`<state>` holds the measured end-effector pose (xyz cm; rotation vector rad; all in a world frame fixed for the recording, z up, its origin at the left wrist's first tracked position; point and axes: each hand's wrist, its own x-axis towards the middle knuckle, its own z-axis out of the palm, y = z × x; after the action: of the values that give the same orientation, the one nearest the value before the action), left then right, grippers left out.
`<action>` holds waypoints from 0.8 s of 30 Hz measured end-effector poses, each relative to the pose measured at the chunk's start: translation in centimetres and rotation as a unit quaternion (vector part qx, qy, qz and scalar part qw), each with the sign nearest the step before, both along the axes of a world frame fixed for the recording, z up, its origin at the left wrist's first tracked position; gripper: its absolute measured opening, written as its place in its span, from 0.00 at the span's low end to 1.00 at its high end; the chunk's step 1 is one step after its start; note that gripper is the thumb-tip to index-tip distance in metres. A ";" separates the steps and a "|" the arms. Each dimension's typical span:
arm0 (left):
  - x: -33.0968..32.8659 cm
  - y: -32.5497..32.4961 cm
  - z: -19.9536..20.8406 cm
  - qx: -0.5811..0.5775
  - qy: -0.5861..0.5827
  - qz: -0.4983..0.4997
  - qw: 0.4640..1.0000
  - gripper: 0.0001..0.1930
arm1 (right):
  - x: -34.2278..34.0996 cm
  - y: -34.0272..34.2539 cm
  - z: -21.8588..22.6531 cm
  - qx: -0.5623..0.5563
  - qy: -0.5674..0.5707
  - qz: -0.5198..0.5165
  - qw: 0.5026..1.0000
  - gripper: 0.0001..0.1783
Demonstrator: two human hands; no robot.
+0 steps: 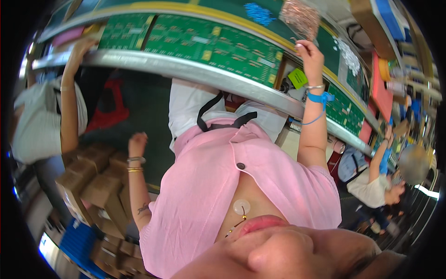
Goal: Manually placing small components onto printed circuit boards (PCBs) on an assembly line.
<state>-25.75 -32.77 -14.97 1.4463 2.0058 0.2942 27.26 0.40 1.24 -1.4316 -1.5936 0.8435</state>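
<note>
My right hand (310,56) is raised over the bench edge, thumb and fingers pinched together. Right at the fingertips lies a clear plastic bag (299,19) of copper-coloured parts; whatever small thing is in the pinch is too small to make out. A blue wrist strap (319,97) with a cord sits on that forearm. Beneath and left of the hand, a long row of green circuit boards (195,44) rests in a metal-edged track. My left hand (138,145) hangs low beside my body, its fingers loosely curled and nothing seen in them, away from the boards.
The metal rail (186,65) runs along the bench front. Blue parts (260,14) and white parts (347,56) lie in heaps behind the boards. A bright green label (297,78) shows in a gap. Cardboard boxes (100,186) are stacked at left. Co-workers stand on both sides.
</note>
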 end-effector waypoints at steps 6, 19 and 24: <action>13.5 27.0 19.5 0.273 -0.184 -0.156 0.931 0.07 | -1.1 -1.8 1.1 0.036 -0.003 -0.016 0.999 0.06; 24.2 43.5 15.1 0.257 -0.046 -0.345 0.901 0.08 | -1.2 -7.2 1.4 0.076 -0.106 0.055 0.990 0.08; 23.8 43.8 14.1 0.282 -0.044 -0.277 0.918 0.08 | -3.2 -5.6 -0.7 0.141 -0.184 0.113 0.966 0.07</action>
<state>-1.91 11.00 -0.82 2.2363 1.4020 0.7085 24.06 -5.16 0.54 -1.2654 -2.0948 0.4623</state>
